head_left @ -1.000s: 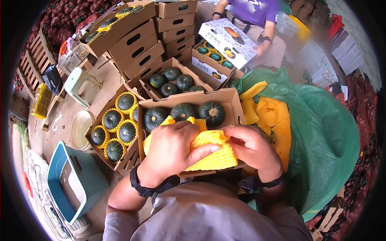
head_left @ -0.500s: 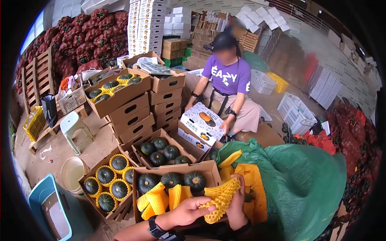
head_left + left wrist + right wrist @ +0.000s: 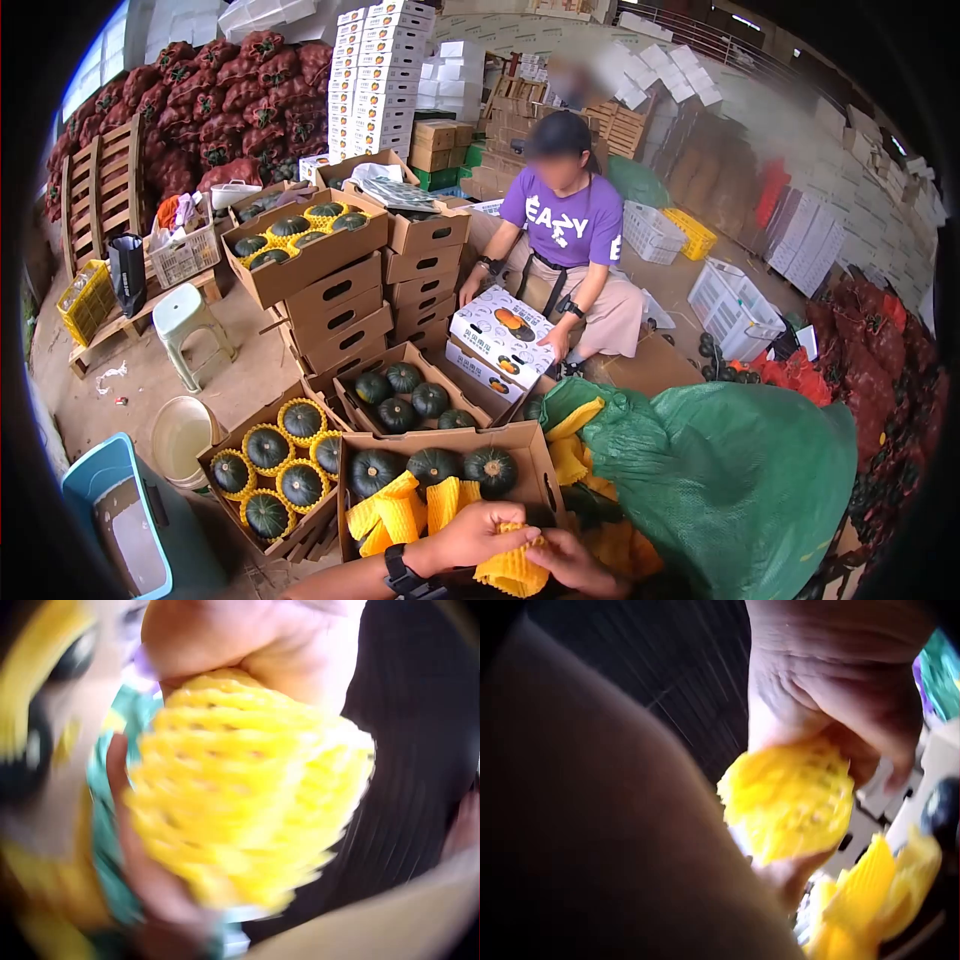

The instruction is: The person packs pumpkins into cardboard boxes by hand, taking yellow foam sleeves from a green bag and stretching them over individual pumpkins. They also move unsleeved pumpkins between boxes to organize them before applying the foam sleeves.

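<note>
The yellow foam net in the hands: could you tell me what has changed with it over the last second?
Both hands, left hand and right hand, carried the yellow foam net down toward the body; it looks bunched now, not spread. Both hands kept their hold. The box of squashes stayed put.

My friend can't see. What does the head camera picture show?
Two hands, left hand and right hand, grip a yellow foam net over a cardboard box of dark green squashes. A seated person handles a printed box.
</note>
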The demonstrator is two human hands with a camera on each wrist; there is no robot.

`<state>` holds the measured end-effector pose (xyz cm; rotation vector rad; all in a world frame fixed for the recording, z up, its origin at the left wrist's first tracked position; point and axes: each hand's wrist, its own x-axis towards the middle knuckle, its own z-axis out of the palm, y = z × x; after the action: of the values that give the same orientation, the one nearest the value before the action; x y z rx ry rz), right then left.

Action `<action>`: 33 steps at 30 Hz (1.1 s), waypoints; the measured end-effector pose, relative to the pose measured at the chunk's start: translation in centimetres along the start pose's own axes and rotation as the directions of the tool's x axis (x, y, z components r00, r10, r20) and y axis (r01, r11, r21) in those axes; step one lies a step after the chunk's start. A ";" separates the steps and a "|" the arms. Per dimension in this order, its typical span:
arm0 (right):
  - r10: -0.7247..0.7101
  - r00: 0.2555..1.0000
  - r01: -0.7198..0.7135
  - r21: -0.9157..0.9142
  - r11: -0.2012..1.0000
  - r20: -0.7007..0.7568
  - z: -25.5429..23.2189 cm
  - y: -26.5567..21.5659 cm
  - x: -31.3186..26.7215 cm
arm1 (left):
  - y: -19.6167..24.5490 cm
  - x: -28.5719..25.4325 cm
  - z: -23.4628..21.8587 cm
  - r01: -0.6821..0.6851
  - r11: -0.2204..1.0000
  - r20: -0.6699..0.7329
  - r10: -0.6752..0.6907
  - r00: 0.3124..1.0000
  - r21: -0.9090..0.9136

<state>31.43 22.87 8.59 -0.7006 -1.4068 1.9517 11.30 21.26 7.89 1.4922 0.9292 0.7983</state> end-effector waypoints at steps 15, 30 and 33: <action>0.668 0.727 -0.615 0.284 0.736 -0.157 -5.2 6.6 -1.3 | -5.1 6.7 2.6 0.500 0.654 -0.101 -0.547 0.831 0.568; -0.136 0.801 0.082 -0.118 0.990 -0.583 -2.7 2.8 2.5 | -3.9 1.9 -0.3 0.025 0.553 -0.154 -0.274 0.949 -0.833; 0.099 0.873 0.092 0.362 0.927 -0.477 -1.3 1.9 2.5 | -1.4 1.3 0.8 -0.192 0.624 -0.334 -0.119 0.935 -0.758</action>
<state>30.38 25.13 6.23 -0.9260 -0.6979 1.7991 12.45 22.05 6.40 0.5829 0.6484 1.3305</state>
